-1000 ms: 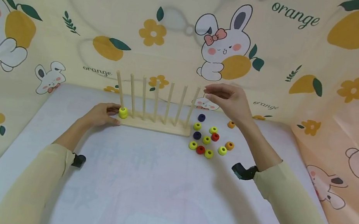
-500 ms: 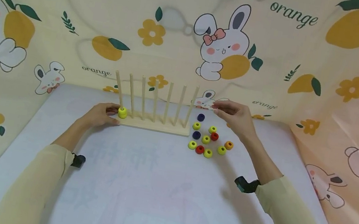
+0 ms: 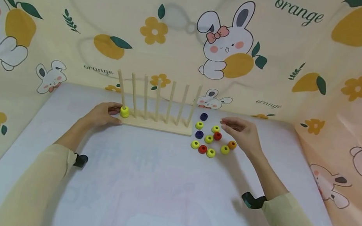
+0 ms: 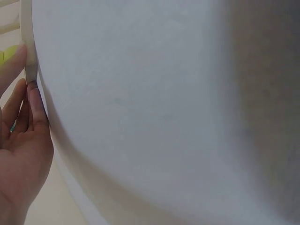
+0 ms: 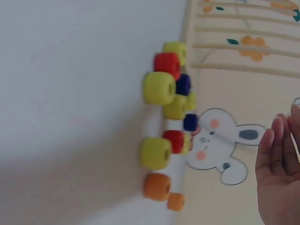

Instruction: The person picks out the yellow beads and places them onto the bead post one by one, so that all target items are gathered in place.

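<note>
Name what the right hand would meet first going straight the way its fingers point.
Likely the rightmost peg: the right hand points left toward it. In the head view the farther dark blue bead comes sooner, but seems lower; depth is unclear.

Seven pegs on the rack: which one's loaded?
The leftmost peg, nearest the left hand: yellow beads sit at its foot. The other six are bare.
</note>
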A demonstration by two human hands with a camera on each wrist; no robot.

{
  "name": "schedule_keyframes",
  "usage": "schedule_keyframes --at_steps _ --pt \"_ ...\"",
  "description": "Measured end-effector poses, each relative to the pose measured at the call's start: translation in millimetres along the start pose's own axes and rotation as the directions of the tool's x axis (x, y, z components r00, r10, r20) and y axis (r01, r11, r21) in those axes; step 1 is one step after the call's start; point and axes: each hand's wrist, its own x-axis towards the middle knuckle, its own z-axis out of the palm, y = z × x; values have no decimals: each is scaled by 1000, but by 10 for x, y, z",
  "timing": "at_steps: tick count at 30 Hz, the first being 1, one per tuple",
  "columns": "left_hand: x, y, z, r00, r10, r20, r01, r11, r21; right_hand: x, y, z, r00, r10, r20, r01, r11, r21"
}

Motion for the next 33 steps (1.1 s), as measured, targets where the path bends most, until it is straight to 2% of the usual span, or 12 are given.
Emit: schedule_keyframes --at_steps 3,9,13,20,27,33 --pt "-1 8 -11 1000 1 7 -1 1000 5 -61 87 -8 1000 9 1 -9 999 -38" --pt "19 -6 -40 1000 1 1 -1 1000 21 -194 256 40 1000 24 -11 -24 999 -40" --pt "19 12 -30 1000 12 8 -12 1000 17 -287 396 38 999 11 -42 -13 998 -56" --pt "11 15 -11 1000 15 6 -15 1000 17 -439 600 -6 998 -30 -49 27 997 -69" --pt "31 -37 -22 1000 17 15 -17 1000 -16 -515 699 -19 996 74 -53 -81 987 -137" --pt "48 -48 -27 1000 9 14 -8 1000 -14 -530 758 -9 994 105 -36 -110 979 -172"
